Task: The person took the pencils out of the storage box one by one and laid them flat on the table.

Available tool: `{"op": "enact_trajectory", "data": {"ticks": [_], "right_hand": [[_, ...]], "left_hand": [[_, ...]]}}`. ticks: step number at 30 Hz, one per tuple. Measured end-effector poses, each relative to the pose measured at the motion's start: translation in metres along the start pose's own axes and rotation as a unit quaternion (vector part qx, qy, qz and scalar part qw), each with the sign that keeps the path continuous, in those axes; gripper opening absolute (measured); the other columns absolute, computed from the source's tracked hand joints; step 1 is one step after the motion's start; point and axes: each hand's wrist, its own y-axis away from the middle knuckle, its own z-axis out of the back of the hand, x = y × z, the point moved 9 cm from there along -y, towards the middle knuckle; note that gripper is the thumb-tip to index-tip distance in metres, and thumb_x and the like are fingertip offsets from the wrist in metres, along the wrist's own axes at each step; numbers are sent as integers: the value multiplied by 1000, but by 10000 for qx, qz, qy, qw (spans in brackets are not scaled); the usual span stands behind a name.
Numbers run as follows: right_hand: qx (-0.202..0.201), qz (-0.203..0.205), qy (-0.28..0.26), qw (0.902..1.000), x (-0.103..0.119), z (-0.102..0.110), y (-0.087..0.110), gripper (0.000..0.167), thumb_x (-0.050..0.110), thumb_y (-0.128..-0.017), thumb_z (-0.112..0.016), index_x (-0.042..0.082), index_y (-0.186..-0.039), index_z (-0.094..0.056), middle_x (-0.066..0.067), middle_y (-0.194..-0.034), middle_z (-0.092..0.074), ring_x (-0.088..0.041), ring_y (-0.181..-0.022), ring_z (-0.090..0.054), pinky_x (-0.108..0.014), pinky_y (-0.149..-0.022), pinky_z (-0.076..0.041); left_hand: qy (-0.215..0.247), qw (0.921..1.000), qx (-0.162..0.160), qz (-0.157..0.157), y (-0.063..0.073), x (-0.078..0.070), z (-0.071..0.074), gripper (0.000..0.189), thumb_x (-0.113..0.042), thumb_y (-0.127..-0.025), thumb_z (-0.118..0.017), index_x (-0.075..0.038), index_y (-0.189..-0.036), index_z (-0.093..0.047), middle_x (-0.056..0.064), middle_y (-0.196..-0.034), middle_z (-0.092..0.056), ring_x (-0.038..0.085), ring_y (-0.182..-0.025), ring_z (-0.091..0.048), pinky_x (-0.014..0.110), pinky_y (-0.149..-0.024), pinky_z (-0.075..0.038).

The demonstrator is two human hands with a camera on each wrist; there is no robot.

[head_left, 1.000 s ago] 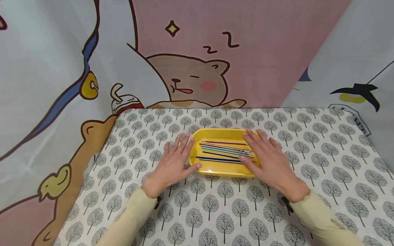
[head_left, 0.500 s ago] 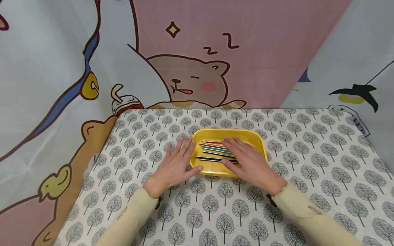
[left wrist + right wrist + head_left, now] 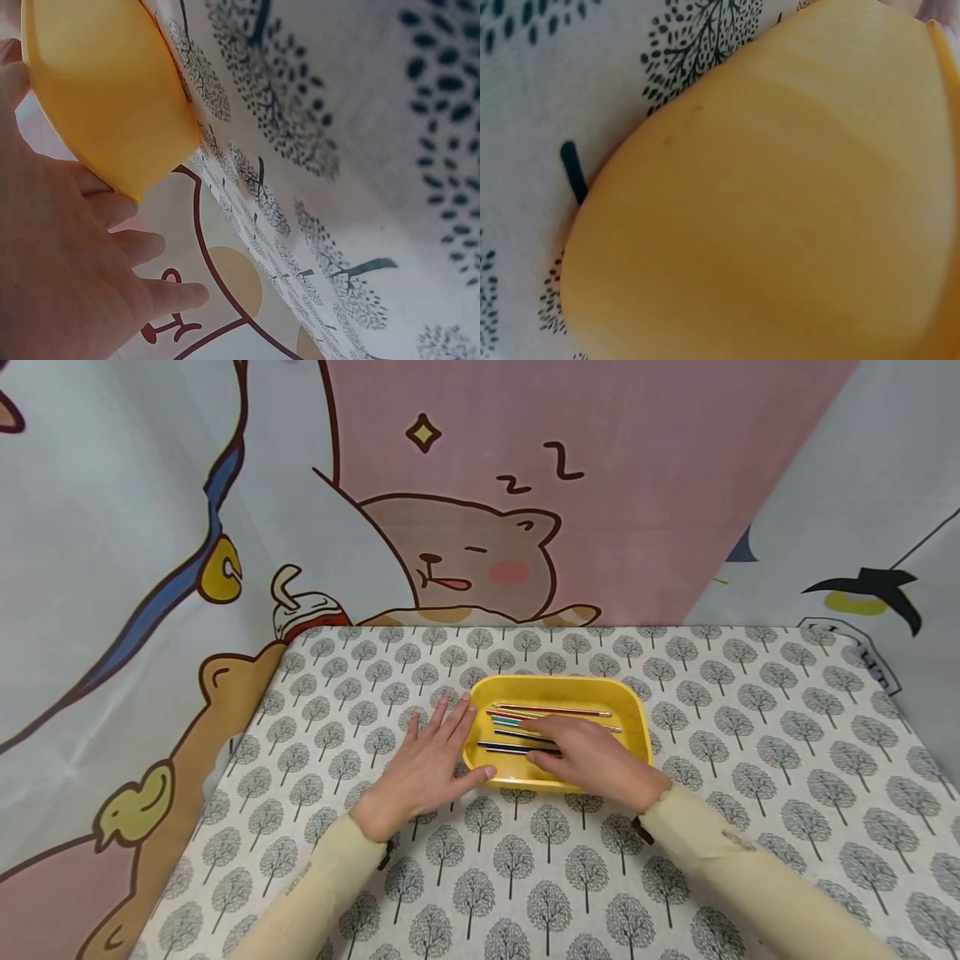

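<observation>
A yellow plastic tray [image 3: 633, 697] sits on the cloth-covered table, holding several slim pencils [image 3: 555, 708] in red, teal and black. My left hand [image 3: 423, 768] is spread at the tray's left end, its fingers straight and its fingertips at the rim. In the left wrist view, the fingers of that hand [image 3: 67, 255] lie along the tray's wall [image 3: 112, 97]. My right hand [image 3: 588, 756] reaches into the tray over the middle pencils, fingers bent downward. Its fingertips are hidden, so I cannot tell whether they grip any pencils. The tray's outer side [image 3: 765, 210] fills most of the right wrist view.
The tablecloth [image 3: 517, 860] has a printed tree pattern. Behind the table hangs a cartoon-print curtain [image 3: 637, 485], which also runs along the left side.
My right hand has moved left from the tray's right end to over the pencils, and its fingers have bent down. The left hand has stayed almost still at the rim.
</observation>
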Motion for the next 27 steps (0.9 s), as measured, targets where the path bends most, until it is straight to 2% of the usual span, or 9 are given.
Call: {"op": "enact_trajectory", "data": {"ticks": [10, 16, 19, 22, 27], "right_hand": [[270, -281, -443, 9983, -8, -11, -10, 35, 21, -97, -75, 8, -129, -72, -5, -126, -73, -25, -120, -66, -47, -107, -51], [333, -263, -399, 9983, -13, -16, -14, 30, 16, -94, -76, 7, -123, -75, -4, -118, -75, -22, -111, -69, -43, -101, -54], [361, -268, -300, 9985, -15, -19, -17, 26, 13, -94, -75, 9, -119, -77, -1, -112, -76, -18, -102, -68, -40, -96, -56], [398, -237, -211, 9987, -15, -20, -19, 18, 11, -93, -75, 11, -110, -79, 4, -98, -74, -13, -89, -65, -37, -86, -56], [448, -120, -170, 9988, -13, -21, -23, 11, 6, -92, -74, 15, -94, -79, 10, -77, -65, -11, -72, -54, -31, -70, -49]], "left_hand": [[47, 10000, 26, 33, -1, -1, -1, 96, -73, -100, -38, -9, -167, -11, 2, -172, 6, 29, -158, 3, 66, -123, -10], [215, 9997, 27, 79, 1, 0, -3, 99, -71, -100, -43, -8, -166, -5, 3, -171, 7, 25, -158, 5, 65, -124, -8], [240, 9997, 64, 83, 2, 1, -3, 100, -73, -100, -40, -9, -166, -3, 2, -171, 8, 24, -158, 5, 65, -124, -9], [168, 9998, 92, 40, 2, 0, -3, 100, -76, -99, -34, -9, -166, -3, 2, -171, 9, 25, -159, 3, 65, -124, -10], [135, 9999, 103, 5, 0, -1, -3, 99, -76, -100, -35, -8, -166, -5, 3, -171, 9, 27, -159, -2, 65, -124, -11]]}}
